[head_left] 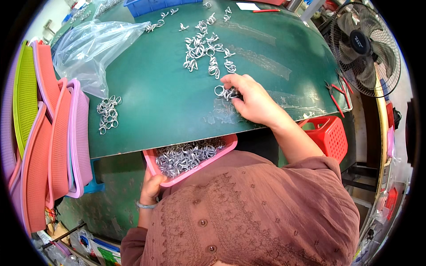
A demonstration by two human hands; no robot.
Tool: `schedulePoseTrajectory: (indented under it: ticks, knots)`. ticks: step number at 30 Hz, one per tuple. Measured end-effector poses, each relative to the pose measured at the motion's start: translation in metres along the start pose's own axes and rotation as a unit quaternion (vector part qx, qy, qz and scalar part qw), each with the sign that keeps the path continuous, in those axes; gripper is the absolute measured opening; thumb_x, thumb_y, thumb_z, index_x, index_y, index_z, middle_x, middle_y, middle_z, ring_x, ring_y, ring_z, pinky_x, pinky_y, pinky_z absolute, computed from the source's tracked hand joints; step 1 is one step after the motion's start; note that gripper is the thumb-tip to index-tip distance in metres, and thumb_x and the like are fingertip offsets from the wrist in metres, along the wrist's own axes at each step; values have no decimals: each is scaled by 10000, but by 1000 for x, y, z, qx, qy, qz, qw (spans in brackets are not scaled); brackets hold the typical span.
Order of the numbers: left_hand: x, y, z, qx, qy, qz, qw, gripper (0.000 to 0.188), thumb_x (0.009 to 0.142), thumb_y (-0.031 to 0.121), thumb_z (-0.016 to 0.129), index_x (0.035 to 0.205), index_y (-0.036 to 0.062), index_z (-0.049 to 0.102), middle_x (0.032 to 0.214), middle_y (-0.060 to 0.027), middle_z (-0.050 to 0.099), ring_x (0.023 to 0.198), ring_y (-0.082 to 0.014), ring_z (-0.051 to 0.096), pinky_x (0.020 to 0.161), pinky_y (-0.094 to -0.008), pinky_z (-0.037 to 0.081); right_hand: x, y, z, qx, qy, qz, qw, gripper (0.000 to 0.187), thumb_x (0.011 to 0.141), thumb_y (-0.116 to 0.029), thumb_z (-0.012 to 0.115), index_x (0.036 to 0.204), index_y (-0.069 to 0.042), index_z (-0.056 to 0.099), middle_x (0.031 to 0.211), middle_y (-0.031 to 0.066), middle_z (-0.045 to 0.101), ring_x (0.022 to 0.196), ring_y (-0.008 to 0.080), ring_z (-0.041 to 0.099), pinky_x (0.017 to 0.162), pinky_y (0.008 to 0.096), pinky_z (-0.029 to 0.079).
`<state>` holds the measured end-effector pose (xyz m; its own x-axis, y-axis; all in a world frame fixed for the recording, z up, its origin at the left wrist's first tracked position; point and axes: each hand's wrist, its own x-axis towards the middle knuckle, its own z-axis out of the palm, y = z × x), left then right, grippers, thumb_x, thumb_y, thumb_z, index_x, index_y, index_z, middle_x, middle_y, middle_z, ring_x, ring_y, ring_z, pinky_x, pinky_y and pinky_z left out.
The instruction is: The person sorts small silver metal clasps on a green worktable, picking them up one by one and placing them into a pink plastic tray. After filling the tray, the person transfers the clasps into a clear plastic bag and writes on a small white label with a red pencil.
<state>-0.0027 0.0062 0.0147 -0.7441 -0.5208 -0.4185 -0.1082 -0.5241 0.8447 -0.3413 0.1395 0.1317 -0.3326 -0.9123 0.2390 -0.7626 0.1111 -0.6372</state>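
Observation:
My left hand (151, 186) grips the near left corner of a pink plastic basket (202, 166), its thumb over the rim. The basket sits at my lap against the table's front edge, heaped with silver metal rings (184, 158). On the green tabletop, my right hand (254, 101) is curled over a small cluster of silver rings (227, 93), fingers and thumb closing around them; its palm side is hidden. Just beyond that hand lies a loose spread of more rings (199, 46). Another small pile of rings (108, 114) rests near the table's left edge.
A clear plastic bag (91, 51) lies at the left, beside stacked coloured baskets (57, 146). Red-handled pliers (335, 97) rest at the table's right edge, near a fan (361, 42). A red basket (330, 137) stands below; a blue bin (159, 6) sits far back.

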Motion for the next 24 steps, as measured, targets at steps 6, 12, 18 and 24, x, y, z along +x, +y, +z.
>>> schedulePoseTrajectory:
  ticks: [6,12,18,24]
  knots:
    - [-1,0,0,1,13,-3,1000,645,640,-30,486,1274,-31,366,1141,-97,522,1005,-200,539,855,-306,444,9,-25,30,69,-22,-53,996,486,696,60,576,1164,-34,484,977,136,605,921,321,534,816,396,440]
    - [1,-7,-7,9,18,1,1000,668,643,-46,490,1296,-23,354,1171,-92,505,1038,-206,523,884,-319,431,14,-29,31,77,-20,-15,997,475,719,22,614,1174,-43,492,968,108,591,929,294,547,808,370,456]
    - [-1,-5,-7,6,18,-6,1000,683,637,-50,486,1304,-23,343,1186,-93,499,1058,-205,516,897,-326,426,12,-12,-1,-12,19,-85,996,358,745,-99,632,1086,-29,551,1005,158,582,970,334,532,844,402,435]
    - [1,1,0,2,2,5,1000,654,650,-38,482,1290,-29,350,1159,-95,517,1028,-205,530,884,-317,428,24,20,-17,-121,87,61,987,331,744,-121,643,1056,-43,564,1012,145,558,999,332,518,855,393,426]
